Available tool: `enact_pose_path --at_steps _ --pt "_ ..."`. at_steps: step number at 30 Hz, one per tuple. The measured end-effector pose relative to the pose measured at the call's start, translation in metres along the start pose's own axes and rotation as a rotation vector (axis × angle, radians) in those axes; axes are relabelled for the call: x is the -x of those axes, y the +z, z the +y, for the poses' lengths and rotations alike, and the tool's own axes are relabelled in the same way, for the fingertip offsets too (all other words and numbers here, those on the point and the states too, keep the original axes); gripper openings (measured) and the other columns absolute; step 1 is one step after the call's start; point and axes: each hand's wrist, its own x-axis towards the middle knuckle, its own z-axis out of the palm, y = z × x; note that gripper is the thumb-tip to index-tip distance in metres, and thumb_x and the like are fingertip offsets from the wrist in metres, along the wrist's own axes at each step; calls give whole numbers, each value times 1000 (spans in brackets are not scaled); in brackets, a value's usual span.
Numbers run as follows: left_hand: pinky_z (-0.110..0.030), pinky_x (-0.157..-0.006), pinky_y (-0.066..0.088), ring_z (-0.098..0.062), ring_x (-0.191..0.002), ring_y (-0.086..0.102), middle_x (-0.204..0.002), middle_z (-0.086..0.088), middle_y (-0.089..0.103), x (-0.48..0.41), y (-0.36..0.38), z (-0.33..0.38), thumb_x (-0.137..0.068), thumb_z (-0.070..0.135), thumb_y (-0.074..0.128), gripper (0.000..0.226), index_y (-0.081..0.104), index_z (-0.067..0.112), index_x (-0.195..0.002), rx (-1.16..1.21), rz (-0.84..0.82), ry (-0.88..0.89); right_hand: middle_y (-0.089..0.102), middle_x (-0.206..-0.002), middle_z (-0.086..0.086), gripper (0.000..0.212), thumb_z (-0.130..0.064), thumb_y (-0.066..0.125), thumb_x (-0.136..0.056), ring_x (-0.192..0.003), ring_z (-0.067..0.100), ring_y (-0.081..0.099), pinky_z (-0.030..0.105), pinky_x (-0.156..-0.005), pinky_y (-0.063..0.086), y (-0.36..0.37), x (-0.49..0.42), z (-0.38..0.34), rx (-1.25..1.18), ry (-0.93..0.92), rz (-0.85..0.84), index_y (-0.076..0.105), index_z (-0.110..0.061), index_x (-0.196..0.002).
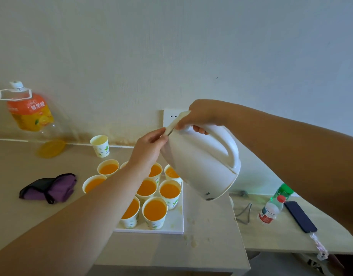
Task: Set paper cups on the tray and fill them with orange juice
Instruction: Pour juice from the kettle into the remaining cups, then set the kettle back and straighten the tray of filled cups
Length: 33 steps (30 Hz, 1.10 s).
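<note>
Right hand (pixel 201 116): wrapped round the top of the handle of a white electric kettle (pixel 207 166), holding it in the air, tipped to the left.
Left hand (pixel 149 148): thumb and fingertips pinch the lower edge of the kettle lid (pixel 178 122), which stands raised.
Kettle position: over the far right part of the tray, clear of the cups beneath it.
Paper cups (pixel 154 213): a cluster standing upright, each holding orange juice nearly to the rim; the left forearm crosses over the middle ones.
Tray (pixel 177 226): white and flat on the beige table (pixel 201 251) — front and right edges show, the left side is hidden by the arm.
Empty cup (pixel 100 145): off the tray, by the wall behind the cluster.
Juice bottle (pixel 30 114): far left against the wall, capped, a little juice left at the bottom.
Spills (pixel 191 239): pale drops on the table near the tray's front right corner.
Left of the cups: a folded purple cloth (pixel 50 187).
Right-hand surface: a red-capped water bottle (pixel 271 210), a green-capped bottle (pixel 284 191) and a dark phone (pixel 300 216) — close together.
</note>
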Motion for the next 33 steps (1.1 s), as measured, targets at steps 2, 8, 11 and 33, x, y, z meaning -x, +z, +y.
enact_pose_path --at_steps 2,8,11,33 --pt "-14 -82 42 -6 -100 57 -105 11 63 4 0 17 -94 19 56 29 65 20 -122 -176 89 128 62 -63 5 36 -43 68 -77 -48 15 54 23 -54 43 -4 6 -3 -93 -28 43 59 -9 -70" --pt "-11 -84 32 -8 -108 52 -108 11 56 2 -16 57 -93 22 57 24 66 18 -116 -444 314 405 55 -66 6 27 -28 71 -82 -50 14 50 17 -44 44 -12 21 -19 -544 -85 122 54 -7 -82" --pt "-16 -82 29 -19 -104 55 -103 4 63 6 -32 76 -89 26 60 16 71 19 -99 -714 414 584 54 -65 6 33 -30 74 -80 -49 13 49 20 -45 45 -6 22 -31 -692 -133 145 53 -6 -89" --pt "-24 -61 50 -10 -61 66 -56 9 68 84 -143 93 -81 39 69 23 67 19 -70 -42 722 -147 68 -106 6 28 -5 64 -86 -93 13 65 9 -74 48 127 35 -159 -789 -785 -253 60 -6 -114"
